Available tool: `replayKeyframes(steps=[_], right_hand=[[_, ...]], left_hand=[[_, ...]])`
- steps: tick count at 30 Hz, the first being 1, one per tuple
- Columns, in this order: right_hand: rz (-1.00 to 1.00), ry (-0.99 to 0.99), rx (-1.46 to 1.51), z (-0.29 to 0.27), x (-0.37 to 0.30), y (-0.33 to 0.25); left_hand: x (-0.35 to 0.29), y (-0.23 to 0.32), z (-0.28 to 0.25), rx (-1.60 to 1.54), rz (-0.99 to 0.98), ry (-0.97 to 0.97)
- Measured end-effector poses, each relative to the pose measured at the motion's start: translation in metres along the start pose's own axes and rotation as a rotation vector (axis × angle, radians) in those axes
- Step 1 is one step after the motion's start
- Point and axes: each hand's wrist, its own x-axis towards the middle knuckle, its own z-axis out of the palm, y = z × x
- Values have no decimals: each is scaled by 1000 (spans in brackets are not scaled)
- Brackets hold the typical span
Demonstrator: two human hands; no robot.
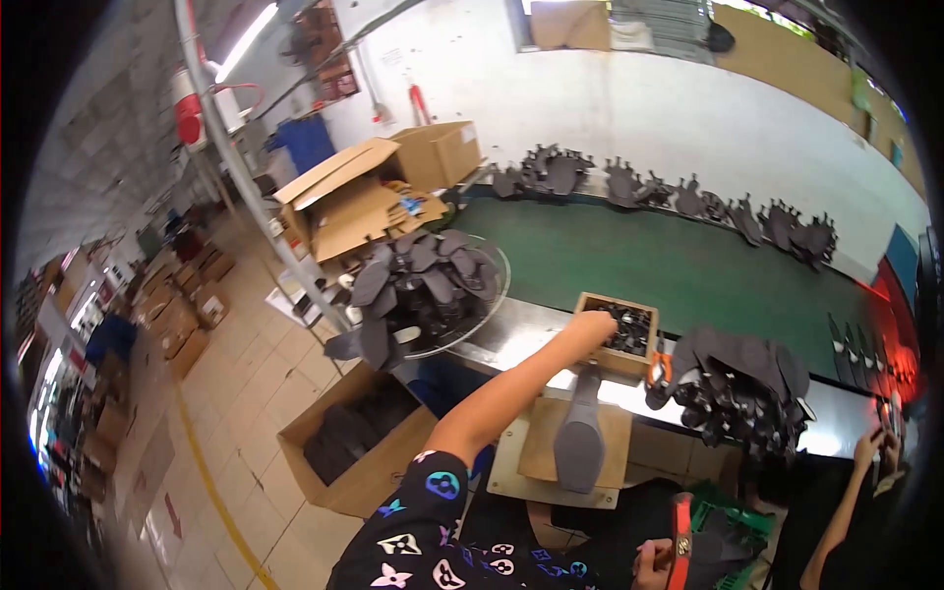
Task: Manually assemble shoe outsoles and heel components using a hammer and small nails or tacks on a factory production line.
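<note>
My left hand [599,323] reaches over the near edge of a wooden box [619,361] and down among small black parts [631,328]. Its fingertips are hidden there, so whether they pinch anything does not show. At the bottom edge my right hand [649,564] is closed around a red tool [680,541] with a gold-coloured round spot; its exact kind is unclear. Between my arms a dark grey shoe sole [580,450] lies on a wooden board [531,447], its narrow end pointing toward the box.
Grey soles pile up in a round wire-rimmed basket [504,295] and in a heap [737,369] beside orange-handled pliers [660,369]. A green belt [629,246] runs behind, with more soles along the wall. A cardboard box [295,462] stands left. At right are a co-worker's hands [867,447].
</note>
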Motion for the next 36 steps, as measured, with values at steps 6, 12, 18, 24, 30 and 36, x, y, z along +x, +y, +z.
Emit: replayKeyframes(steps=[6,12,18,24,30,36], right_hand=[[-216,63,-121,7,26,-18],[153,-115,211,26,62,-28],[83,-311,540,50,108,-102],[-45,-367,600,67,113,-135],[-47,-465,439,54,108,-126],[83,-486,360,62,102,-123]], left_hand=[[7,11,-24,-112,84,201],[-64,77,-103,-1407,-368,410],[-164,194,-162,-1724,-426,318],[-203,225,-167,-1422,-203,462],[-211,210,-195,-413,258,430],[-210,192,-190,-456,266,188]])
